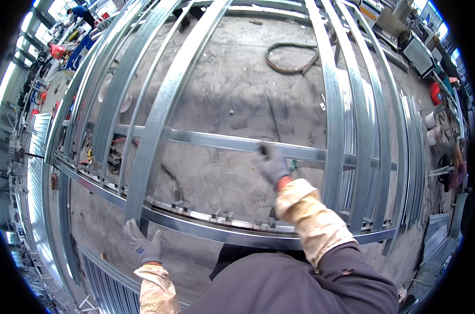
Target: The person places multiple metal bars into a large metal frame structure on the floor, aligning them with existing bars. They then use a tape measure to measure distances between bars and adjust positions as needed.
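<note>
We're looking down at a grey concrete floor (232, 94), and across it a big metal frame (331, 104) is stretching out in long silvery members. On our left, a wide stud (166, 99) is running from the far side down to the front rail (248, 238), which is curving across just ahead of our dark jacket (284, 285). Beyond that rail, a crossbar (216, 140) is spanning the frame. Ribbed metal lengths (112, 285) are lying low on the left, and past the crossbar a dark hose (279, 69) is lying looped on the floor. Pale, stained sleeves (321, 225) are covering our forearms. Now the gloves: our right hand (273, 165) is hovering over the crossbar, showing so blurred that we cannot tell whether its fingers are gripping anything or touching the metal. Our left hand (144, 245) is poising at the near end of the stud, its thumb standing well apart from the fingers (132, 229); whether they're touching, we cannot tell. Smaller yet, little dark blocks (224, 215) are dotting the front rail, and a green scrap (293, 165) is showing just beside the right hand.
</note>
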`<state>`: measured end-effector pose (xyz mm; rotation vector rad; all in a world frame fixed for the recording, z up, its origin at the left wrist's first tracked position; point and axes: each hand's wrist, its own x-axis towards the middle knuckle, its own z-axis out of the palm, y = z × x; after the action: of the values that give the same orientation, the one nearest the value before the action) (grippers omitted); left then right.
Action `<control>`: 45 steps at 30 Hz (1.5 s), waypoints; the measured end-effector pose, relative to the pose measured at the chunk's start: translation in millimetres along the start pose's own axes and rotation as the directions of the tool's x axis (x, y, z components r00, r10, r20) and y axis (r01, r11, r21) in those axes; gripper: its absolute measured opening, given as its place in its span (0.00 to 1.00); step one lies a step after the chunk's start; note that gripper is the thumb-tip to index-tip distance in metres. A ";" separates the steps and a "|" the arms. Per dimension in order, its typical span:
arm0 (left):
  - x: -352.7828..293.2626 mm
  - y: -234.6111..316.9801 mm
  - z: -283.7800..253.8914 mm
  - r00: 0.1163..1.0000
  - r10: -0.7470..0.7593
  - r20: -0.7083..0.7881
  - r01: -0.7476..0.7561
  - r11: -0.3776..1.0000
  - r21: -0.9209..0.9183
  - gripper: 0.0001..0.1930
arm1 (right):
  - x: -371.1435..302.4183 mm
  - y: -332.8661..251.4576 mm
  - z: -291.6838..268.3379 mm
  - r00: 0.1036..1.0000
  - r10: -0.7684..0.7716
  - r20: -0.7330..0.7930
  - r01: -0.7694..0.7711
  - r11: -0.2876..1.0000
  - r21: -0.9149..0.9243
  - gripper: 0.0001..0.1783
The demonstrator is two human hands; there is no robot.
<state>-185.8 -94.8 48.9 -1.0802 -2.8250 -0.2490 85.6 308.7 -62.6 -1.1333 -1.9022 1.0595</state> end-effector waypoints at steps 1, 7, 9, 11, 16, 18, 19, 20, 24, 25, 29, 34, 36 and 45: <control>5.2 -21.7 -0.1 0.998 -0.064 0.014 0.062 0.990 0.126 0.51 | 4.5 -50.1 28.2 0.942 0.150 0.301 -0.139 0.989 -0.056 0.30; 39.9 -57.7 3.6 0.995 -0.053 0.087 0.046 0.995 0.087 0.54 | -4.0 -134.3 235.6 0.740 0.290 0.607 -0.553 0.775 0.305 0.42; 23.9 -57.2 -3.6 0.996 -0.058 0.070 0.050 0.993 0.107 0.54 | -3.1 -187.3 240.3 0.612 0.304 0.730 -0.752 0.508 0.419 0.35; 10.5 -41.8 -14.8 0.996 -0.036 0.082 0.030 0.997 0.070 0.54 | 2.0 -191.8 265.7 0.655 0.373 0.657 -0.744 0.474 0.472 0.29; -1.9 37.6 -72.6 0.925 -0.004 0.380 0.079 0.980 -0.182 0.57 | 15.4 -147.8 251.3 0.800 0.385 0.459 -0.597 0.444 0.668 0.27; -7.2 37.6 -39.1 0.905 0.073 0.420 0.159 0.857 -0.490 0.56 | 10.3 -147.5 216.2 0.702 0.500 0.508 -0.698 0.343 0.628 0.24; -7.8 44.9 -23.1 0.891 0.135 0.433 0.193 0.751 -0.631 0.56 | 11.7 -138.7 198.3 0.724 0.492 0.484 -0.672 0.342 0.657 0.23; -11.4 57.1 -22.9 0.886 0.163 0.435 0.186 0.733 -0.654 0.53 | 8.1 -130.7 185.1 0.741 0.484 0.466 -0.649 0.336 0.682 0.22; -37.4 104.7 -6.6 0.873 0.247 0.421 0.150 0.685 -0.713 0.45 | 1.4 -83.4 152.5 0.832 0.473 0.290 -0.512 0.453 0.730 0.25; -44.0 110.8 3.2 0.875 0.254 0.411 0.141 0.680 -0.719 0.43 | -2.3 -79.7 140.2 0.829 0.477 0.293 -0.512 0.433 0.742 0.25; -45.1 179.3 -11.7 0.820 0.228 0.525 0.259 0.670 -0.696 0.41 | 12.1 -71.0 60.0 0.798 0.533 0.281 -0.581 0.556 0.595 0.31; -60.0 244.3 34.3 0.853 0.331 0.404 0.165 0.563 -0.810 0.39 | 36.3 0.0 -5.1 0.794 0.603 0.071 -0.570 0.699 0.432 0.30; -64.9 259.6 47.2 0.824 0.343 0.451 0.204 0.563 -0.801 0.38 | 37.7 0.0 -32.4 0.816 0.574 0.073 -0.534 0.699 0.476 0.35; -87.5 298.7 68.1 0.792 0.345 0.503 0.203 0.628 -0.751 0.43 | 36.3 47.4 -62.4 0.825 0.557 0.094 -0.531 0.708 0.464 0.29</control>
<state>76.2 80.3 2.4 -1.6809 -3.2534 -1.5253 141.1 374.2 -71.9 -1.4368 -1.1539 1.6858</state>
